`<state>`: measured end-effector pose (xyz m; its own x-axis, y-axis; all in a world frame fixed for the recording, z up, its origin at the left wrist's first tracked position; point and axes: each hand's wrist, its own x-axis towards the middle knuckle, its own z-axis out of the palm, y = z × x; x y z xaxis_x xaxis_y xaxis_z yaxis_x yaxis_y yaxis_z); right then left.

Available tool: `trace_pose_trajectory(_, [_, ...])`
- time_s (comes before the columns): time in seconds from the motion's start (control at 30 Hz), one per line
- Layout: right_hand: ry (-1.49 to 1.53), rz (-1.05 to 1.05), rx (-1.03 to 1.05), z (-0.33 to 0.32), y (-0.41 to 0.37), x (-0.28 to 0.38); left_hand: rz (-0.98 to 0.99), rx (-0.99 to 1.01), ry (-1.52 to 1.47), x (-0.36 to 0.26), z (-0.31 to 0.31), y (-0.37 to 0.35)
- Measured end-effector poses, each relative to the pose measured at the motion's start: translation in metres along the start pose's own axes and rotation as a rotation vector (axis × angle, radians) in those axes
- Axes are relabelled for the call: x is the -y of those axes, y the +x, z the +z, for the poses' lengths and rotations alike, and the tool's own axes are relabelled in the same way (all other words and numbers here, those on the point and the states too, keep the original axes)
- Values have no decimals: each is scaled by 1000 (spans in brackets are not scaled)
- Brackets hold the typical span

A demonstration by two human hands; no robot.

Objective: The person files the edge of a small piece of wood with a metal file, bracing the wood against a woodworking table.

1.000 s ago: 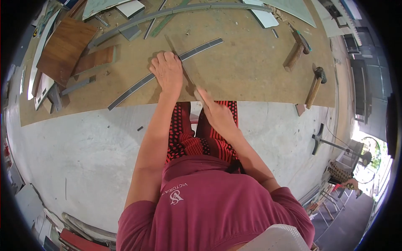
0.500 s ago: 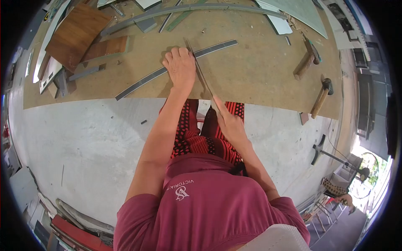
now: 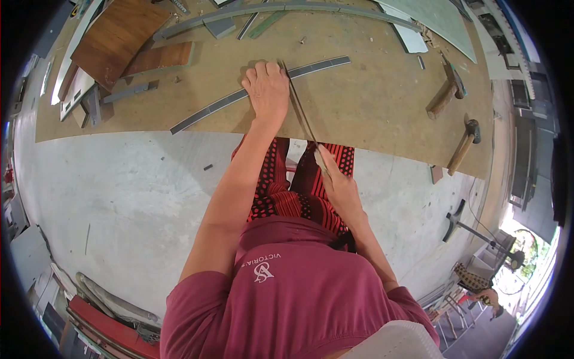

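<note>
A long thin grey strip [image 3: 210, 110] lies diagonally on the brown work table [image 3: 382, 113]. My left hand [image 3: 266, 90] presses down on its middle, fingers bent over it, thumb side near the blade. A thin saw-like blade [image 3: 303, 113] crosses the strip just right of that hand. Its near end is in my right hand [image 3: 338, 179], closed round the handle in front of the table's edge. Most of the handle is hidden by the fingers.
Two hammers [image 3: 465, 146] [image 3: 448, 93] lie at the right. Brown wooden boards [image 3: 113, 45] are stacked at the left. A long grey strip [image 3: 287, 6] and pale panels [image 3: 430, 23] lie along the back. A metal stand [image 3: 478, 230] is beyond the floor at right.
My right hand has drawn back toward my body with the blade, away from the strip. The left hand keeps its place on the strip. The whole view has shifted slightly.
</note>
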<state>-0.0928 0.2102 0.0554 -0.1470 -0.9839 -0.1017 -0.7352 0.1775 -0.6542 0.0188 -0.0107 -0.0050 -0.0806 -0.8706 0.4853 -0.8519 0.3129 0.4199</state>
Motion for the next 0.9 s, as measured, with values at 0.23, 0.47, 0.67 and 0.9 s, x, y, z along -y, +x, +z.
trace_pose_trajectory(0.23, [-32, -96, -49, 6, 49, 4, -8, -17, 16, 0, -1, 1])
trace_pose_trajectory(0.47, [29, 85, 120, -11, -3, 1, -15, -7, -6, -1, -2, 1])
trace_pose_trajectory(0.67, [-34, -13, 49, 2, 44, 6, -8, -10, 8, 0, -2, 0])
trace_pose_trajectory(0.9, [-42, 130, 187, -9, 23, 11, -38, 28, -19, -2, -4, 2])
